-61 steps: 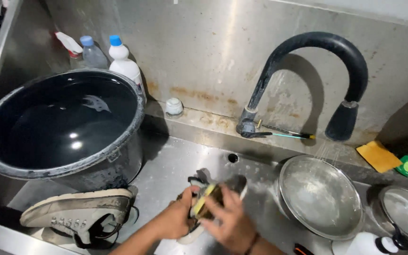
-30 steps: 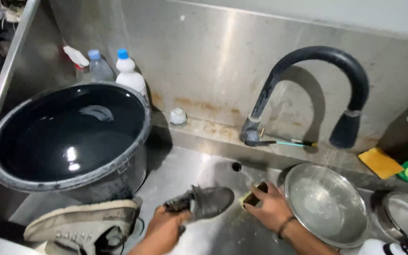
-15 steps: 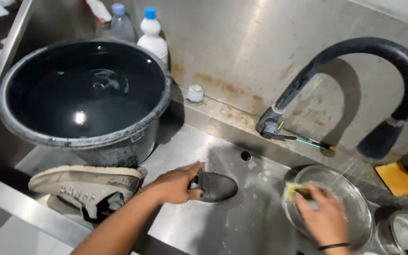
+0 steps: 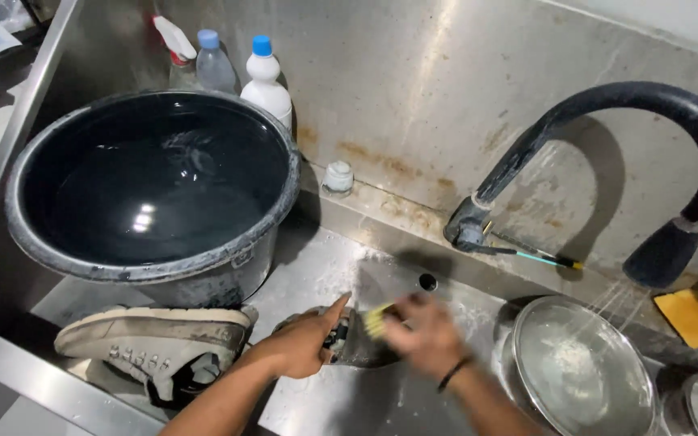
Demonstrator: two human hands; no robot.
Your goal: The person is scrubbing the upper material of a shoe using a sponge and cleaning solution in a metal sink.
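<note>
A large dark tub (image 4: 151, 190) of water fills the sink's (image 4: 325, 274) rear left corner, a pale sneaker (image 4: 151, 339) lying on its side at the front left edge below it. Three plastic bottles (image 4: 264, 77) stand behind the tub on the back ledge. A black curved faucet (image 4: 607, 109) arches over a steel bowl (image 4: 579, 371) at the right.

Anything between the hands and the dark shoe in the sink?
Nothing visible. The left hand grips the dark shoe directly, and the right hand, blurred, presses a yellow brush against it. The beige shoe lies apart, to the left.
</note>
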